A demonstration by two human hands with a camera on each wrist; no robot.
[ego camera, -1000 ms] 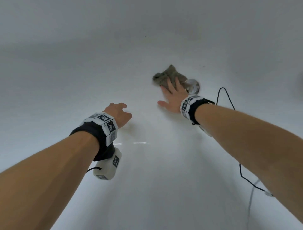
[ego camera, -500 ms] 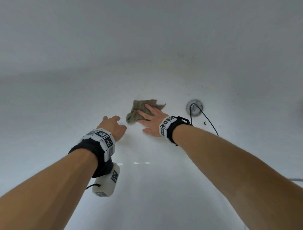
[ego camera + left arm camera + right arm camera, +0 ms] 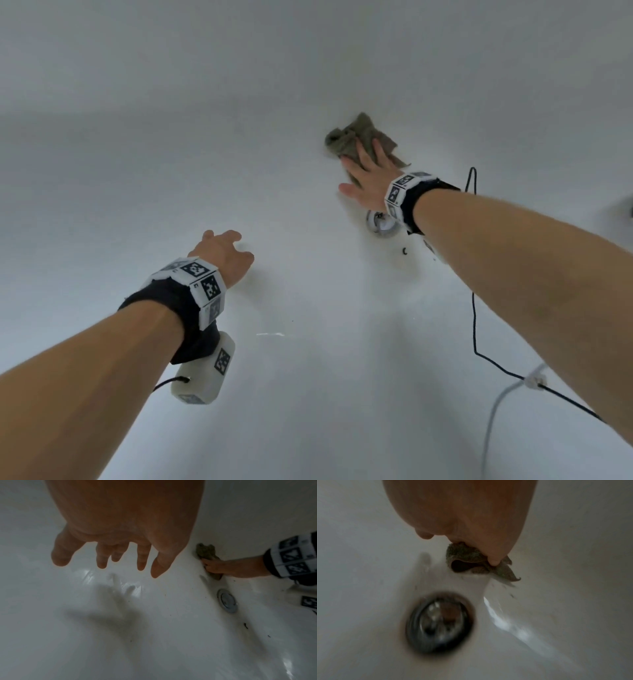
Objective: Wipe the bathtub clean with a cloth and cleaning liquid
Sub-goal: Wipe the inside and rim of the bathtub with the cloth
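Cloth [image 3: 359, 138]: olive-green, crumpled, lying on the white bathtub [image 3: 171, 171] surface beyond the drain [image 3: 382, 226], where the floor curves up into the wall.

Right hand [image 3: 368, 174]: flat on the cloth, fingers straight and somewhat spread, pressing it against the tub. Thumb points to the side, off the cloth. Bunched part of the cloth sticks out past the fingertips; one corner trails out on the wrist side. In the right wrist view the cloth [image 3: 471, 561] is folded over itself under the fingers [image 3: 494, 561], with the drain [image 3: 439, 622] just below it, blurred. In the left wrist view the right hand [image 3: 228, 568] covers the near part of the cloth [image 3: 206, 551], and the drain [image 3: 227, 600] lies near it but apart.

Left hand [image 3: 226, 255]: well apart from the cloth, holding nothing. In the left wrist view the left hand [image 3: 120, 534] has its fingers loosely spread and extended toward the tub floor, shadow beneath them; whether the fingertips touch the surface cannot be told.

Small dark specks [image 3: 246, 626] lie on the tub floor near the drain. A black cable [image 3: 474, 308] runs from the right wrist across the tub.
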